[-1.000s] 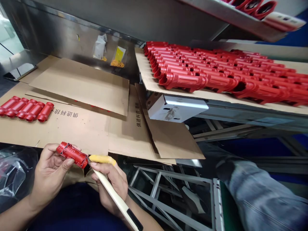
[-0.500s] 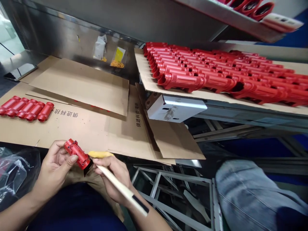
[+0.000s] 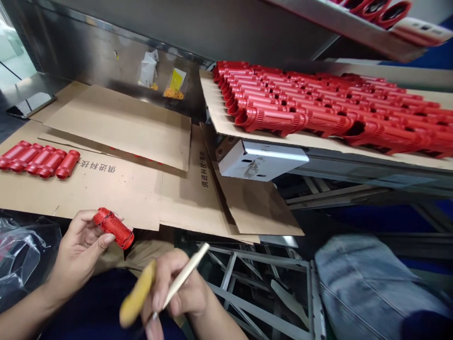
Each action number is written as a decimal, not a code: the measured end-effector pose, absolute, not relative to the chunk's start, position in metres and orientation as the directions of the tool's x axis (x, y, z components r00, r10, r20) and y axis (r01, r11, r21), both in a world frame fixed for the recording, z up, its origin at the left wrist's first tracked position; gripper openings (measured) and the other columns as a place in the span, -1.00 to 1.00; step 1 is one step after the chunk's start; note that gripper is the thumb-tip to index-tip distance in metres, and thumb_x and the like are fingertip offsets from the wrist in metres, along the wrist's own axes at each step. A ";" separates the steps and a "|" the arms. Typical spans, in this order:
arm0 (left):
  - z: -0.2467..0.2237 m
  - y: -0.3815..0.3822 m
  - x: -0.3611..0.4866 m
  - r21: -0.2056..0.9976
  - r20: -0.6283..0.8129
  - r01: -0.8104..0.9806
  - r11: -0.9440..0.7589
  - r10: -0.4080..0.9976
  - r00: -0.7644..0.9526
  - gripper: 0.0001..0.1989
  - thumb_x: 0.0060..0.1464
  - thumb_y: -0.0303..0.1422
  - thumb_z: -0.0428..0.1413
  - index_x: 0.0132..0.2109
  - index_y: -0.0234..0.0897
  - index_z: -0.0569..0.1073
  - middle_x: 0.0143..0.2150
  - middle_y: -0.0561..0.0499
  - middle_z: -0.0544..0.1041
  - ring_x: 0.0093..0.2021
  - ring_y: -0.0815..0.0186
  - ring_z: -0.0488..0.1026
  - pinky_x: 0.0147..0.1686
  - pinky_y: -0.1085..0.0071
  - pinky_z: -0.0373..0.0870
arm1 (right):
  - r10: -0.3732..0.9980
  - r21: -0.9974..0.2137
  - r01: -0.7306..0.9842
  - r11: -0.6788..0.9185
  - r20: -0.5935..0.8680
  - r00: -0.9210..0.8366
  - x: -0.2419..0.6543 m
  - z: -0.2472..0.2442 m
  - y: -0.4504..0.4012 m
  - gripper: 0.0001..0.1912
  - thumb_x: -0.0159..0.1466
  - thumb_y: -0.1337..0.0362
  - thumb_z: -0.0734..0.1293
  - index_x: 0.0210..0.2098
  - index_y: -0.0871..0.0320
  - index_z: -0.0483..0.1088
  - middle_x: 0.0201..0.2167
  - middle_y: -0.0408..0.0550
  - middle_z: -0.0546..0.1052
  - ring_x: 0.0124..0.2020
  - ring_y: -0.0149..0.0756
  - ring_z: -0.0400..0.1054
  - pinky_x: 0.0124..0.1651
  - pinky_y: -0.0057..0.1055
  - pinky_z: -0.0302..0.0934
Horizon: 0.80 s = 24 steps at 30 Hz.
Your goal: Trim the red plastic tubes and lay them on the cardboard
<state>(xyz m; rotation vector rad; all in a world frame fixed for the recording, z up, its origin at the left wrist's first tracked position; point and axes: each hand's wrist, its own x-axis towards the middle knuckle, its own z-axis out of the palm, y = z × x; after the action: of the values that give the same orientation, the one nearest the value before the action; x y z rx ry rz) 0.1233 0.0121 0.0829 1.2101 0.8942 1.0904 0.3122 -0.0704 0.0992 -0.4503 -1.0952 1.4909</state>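
My left hand (image 3: 79, 252) grips a short red plastic tubular part (image 3: 113, 228) between thumb and fingers, above the near edge of the cardboard. The part is tilted, and its side with dark slots and molded edges faces up. My right hand (image 3: 189, 288), somewhat blurred, is closed around a slim tool with a cream handle (image 3: 186, 273). The tool's thin end points down to the left and is too smeared to make out. A yellow cover (image 3: 138, 293) seems to sit on one right finger. The right hand is apart from the red part.
Several red tubes (image 3: 67, 164) lie in a row on the cardboard sheet (image 3: 123, 196) at left. Rows of red parts (image 3: 290, 120) fill a raised cardboard-covered shelf at right. Small bags with orange rings (image 3: 174, 93) lie behind. A person's denim-clad leg (image 3: 368, 283) is at lower right.
My right hand has drawn away from the red part, down and toward me, and the tool has swung round in its grip. The left hand still holds the part, turned slightly.
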 end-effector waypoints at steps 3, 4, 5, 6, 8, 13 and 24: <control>0.078 0.015 0.120 0.960 -0.060 -0.243 0.139 0.951 0.305 -0.70 0.14 -0.38 0.35 -0.04 -0.18 0.44 -0.13 0.00 0.63 -0.17 0.32 0.63 -0.12 0.46 0.60 | 0.921 -0.930 0.025 0.368 0.368 0.127 0.317 0.104 -0.070 -0.84 0.43 0.20 0.41 -0.11 0.17 0.53 -0.21 0.08 0.66 -0.17 -0.24 0.60 -0.13 -0.33 0.53; 0.076 0.015 0.119 0.948 -0.085 -0.265 0.178 0.941 0.328 -0.72 0.15 -0.38 0.35 -0.05 -0.17 0.45 -0.13 0.01 0.63 -0.16 0.33 0.62 -0.10 0.46 0.59 | 0.887 -0.902 0.209 0.378 0.418 0.197 0.316 0.104 -0.069 -0.87 0.42 0.27 0.41 -0.06 0.14 0.55 -0.15 0.09 0.66 -0.09 -0.22 0.58 -0.06 -0.30 0.52; 0.075 0.015 0.119 0.938 -0.105 -0.275 0.209 0.931 0.349 -0.74 0.15 -0.39 0.35 -0.06 -0.18 0.47 -0.12 0.01 0.63 -0.15 0.32 0.62 -0.07 0.44 0.59 | 0.856 -0.857 0.335 0.391 0.473 0.210 0.314 0.104 -0.067 -0.83 0.42 0.32 0.41 -0.01 0.13 0.55 -0.12 0.09 0.65 -0.06 -0.21 0.57 -0.02 -0.27 0.52; 0.074 0.014 0.119 0.936 -0.115 -0.271 0.224 0.923 0.367 -0.76 0.14 -0.39 0.35 -0.09 -0.19 0.48 -0.12 0.00 0.64 -0.13 0.31 0.62 -0.06 0.44 0.59 | 0.831 -0.813 0.408 0.415 0.522 0.193 0.311 0.104 -0.065 -0.79 0.42 0.35 0.39 0.03 0.12 0.54 -0.10 0.08 0.64 -0.05 -0.20 0.56 -0.01 -0.26 0.52; 0.075 0.012 0.121 0.949 -0.107 -0.235 0.209 0.918 0.382 -0.79 0.12 -0.40 0.36 -0.13 -0.21 0.51 -0.15 0.00 0.64 -0.15 0.32 0.62 -0.07 0.48 0.58 | 0.789 -0.750 0.459 0.477 0.595 0.152 0.304 0.102 -0.061 -0.73 0.42 0.39 0.36 0.10 0.11 0.50 -0.06 0.08 0.63 -0.04 -0.19 0.55 0.00 -0.23 0.52; 0.084 0.010 0.126 0.981 -0.003 -0.177 0.077 0.924 0.381 -0.85 0.13 -0.41 0.36 -0.19 -0.15 0.55 -0.26 0.12 0.63 -0.24 0.46 0.61 -0.14 0.65 0.53 | 0.754 -0.710 0.443 0.548 0.648 0.106 0.293 0.099 -0.053 -0.69 0.41 0.45 0.35 0.12 0.15 0.48 -0.08 0.09 0.62 0.00 -0.17 0.53 0.00 -0.23 0.53; 0.087 0.009 0.127 0.983 0.026 -0.180 0.042 0.933 0.359 -0.87 0.14 -0.42 0.35 -0.19 -0.16 0.56 -0.26 0.11 0.66 -0.25 0.46 0.63 -0.15 0.68 0.53 | 0.755 -0.729 0.417 0.542 0.641 0.139 0.289 0.096 -0.055 -0.62 0.30 0.58 0.36 0.07 0.22 0.48 -0.06 0.11 0.60 0.01 -0.21 0.52 0.05 -0.29 0.50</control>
<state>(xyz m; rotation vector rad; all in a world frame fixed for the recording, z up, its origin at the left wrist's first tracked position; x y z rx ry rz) 0.1269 0.0090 0.0871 1.2198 0.8092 1.0129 0.2890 -0.0554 0.0965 -1.0596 -1.4850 0.3262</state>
